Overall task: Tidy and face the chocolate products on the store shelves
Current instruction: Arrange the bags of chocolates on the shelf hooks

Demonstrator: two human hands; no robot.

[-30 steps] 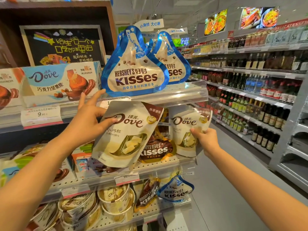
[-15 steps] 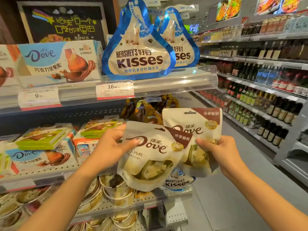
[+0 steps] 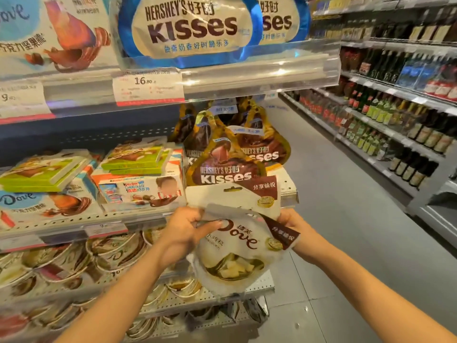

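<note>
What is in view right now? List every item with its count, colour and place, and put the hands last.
Dove pouches: two, cream with brown corners, held overlapping before the middle shelf.
Brown Hershey's Kisses bags: at least three, brown and gold, standing on the middle shelf's right end.
Blue Hershey's Kisses bags: two, blue and cream, top shelf.
Dove boxes: two visible, white and light blue, top shelf and middle shelf left.
Kinder Chocolate box: one, white, orange and blue, middle shelf.
Green boxes: two stacks, lime green, atop other boxes.
Price tag: white, red-edged, reads 16.80.
Bottles: many, dark and green, right aisle shelving.
Left hand: grips front pouch.
Right hand: holds the pouches' right edge.
</note>
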